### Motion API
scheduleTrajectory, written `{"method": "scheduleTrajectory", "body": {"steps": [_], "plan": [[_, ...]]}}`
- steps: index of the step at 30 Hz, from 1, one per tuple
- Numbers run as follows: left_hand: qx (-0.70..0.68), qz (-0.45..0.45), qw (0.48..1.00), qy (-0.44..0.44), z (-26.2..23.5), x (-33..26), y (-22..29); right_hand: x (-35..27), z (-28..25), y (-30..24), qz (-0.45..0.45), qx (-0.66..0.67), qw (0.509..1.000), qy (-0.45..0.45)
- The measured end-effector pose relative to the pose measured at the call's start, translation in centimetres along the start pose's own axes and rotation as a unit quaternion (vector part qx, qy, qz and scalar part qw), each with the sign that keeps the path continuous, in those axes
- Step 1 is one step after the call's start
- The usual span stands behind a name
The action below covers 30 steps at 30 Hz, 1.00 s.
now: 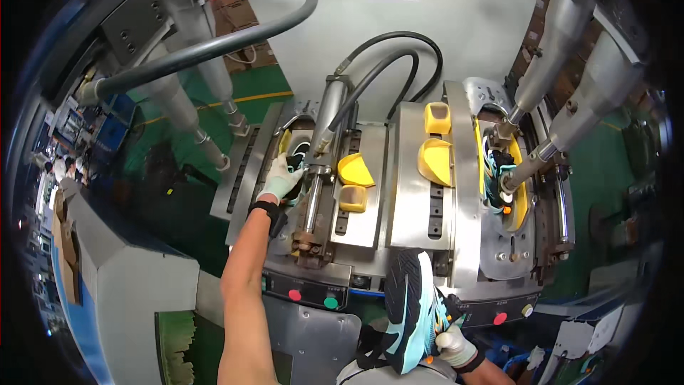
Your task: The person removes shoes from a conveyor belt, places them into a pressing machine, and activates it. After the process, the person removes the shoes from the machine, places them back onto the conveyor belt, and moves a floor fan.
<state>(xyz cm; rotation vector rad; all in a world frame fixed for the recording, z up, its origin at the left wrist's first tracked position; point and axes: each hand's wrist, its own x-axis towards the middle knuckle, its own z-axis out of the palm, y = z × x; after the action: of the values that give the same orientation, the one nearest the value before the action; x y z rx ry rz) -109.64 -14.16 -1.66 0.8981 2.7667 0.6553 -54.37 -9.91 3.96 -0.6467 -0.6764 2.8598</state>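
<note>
My left hand (281, 179), in a white glove with a black wrist strap, is closed on a black and teal sports shoe (300, 152) in the left station of a metal press; the glove and a cylinder hide part of it. At the lower middle, my right hand (457, 348), also gloved, grips another sports shoe (426, 299). This one is teal with a black treaded sole, tilted nearly upright with its sole facing left. A third shoe (492, 171) sits between yellow pads in the right station, under a metal press rod (531, 164).
Yellow pads (355, 170) lie on the steel plates between the stations. Thick black hoses (235, 39) arch over the left side. Red and green buttons line the front panel (313, 294). Slanted metal columns (598, 85) flank the machine. A grey cabinet (153, 278) stands at left.
</note>
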Motion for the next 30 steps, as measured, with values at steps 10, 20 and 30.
{"method": "scheduleTrajectory", "body": {"steps": [10,20,30], "plan": [[-0.008,0.01,0.999,0.035,-11.0,-2.5,2.1,4.8,7.2,-2.3,-0.093,-0.148,0.984,0.037],[-0.308,-0.133,0.91,0.245,-15.2,-38.9,-4.1,25.4,22.4,0.8,-0.055,-0.124,0.986,-0.098],[-0.204,-0.502,0.804,0.245,2.4,-65.0,-8.6,55.9,12.0,-5.4,-0.24,-0.651,0.641,0.329]]}}
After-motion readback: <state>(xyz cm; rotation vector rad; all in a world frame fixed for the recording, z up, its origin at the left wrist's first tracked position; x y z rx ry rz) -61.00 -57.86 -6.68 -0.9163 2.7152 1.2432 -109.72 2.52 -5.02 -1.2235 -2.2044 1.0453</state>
